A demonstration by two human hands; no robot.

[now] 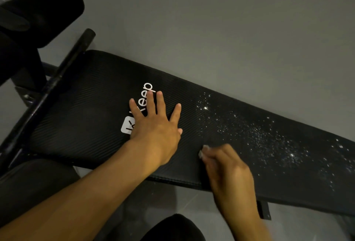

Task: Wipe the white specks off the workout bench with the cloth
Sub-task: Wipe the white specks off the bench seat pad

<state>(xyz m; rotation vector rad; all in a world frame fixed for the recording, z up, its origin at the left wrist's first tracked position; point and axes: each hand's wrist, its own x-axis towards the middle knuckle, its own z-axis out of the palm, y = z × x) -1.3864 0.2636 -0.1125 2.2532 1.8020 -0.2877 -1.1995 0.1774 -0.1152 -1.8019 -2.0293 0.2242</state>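
The left hand [153, 125] lies flat and open, empty, on the black ribbed padded workout bench [86, 110]. The blurred right hand [226, 166] is curled, its hold unclear; the cloth isn't discernible. A hasty sweep could scatter the white specks [259, 135] floorward.

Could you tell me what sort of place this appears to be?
Probably a home gym or workout room: a padded black workout bench with a printed logo, black foam roller pads on its frame, and a plain grey floor.
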